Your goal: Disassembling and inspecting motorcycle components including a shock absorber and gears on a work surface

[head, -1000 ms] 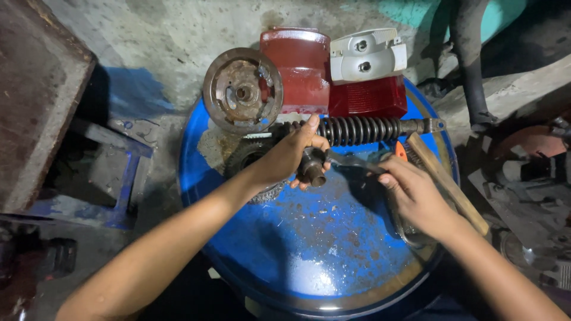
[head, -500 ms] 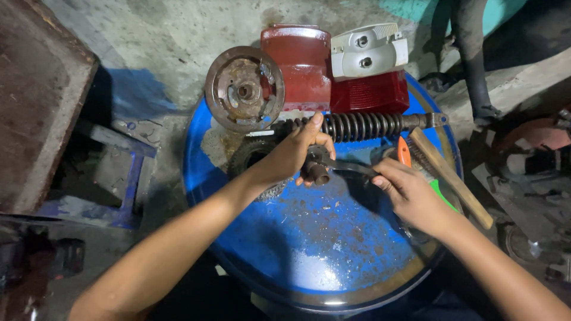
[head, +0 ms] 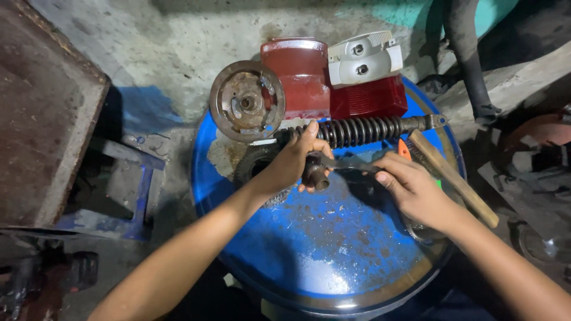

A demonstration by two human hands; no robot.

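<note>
Short rusty metal bush [head: 316, 176] sits at the centre of the blue drum top [head: 333, 249], left hand [head: 289, 166] clamped on it; right hand [head: 410, 189] at three o'clock grips a thin dark tool [head: 351, 163]. It looks heavy, rigid and greasy, best held around its barrel.
</note>
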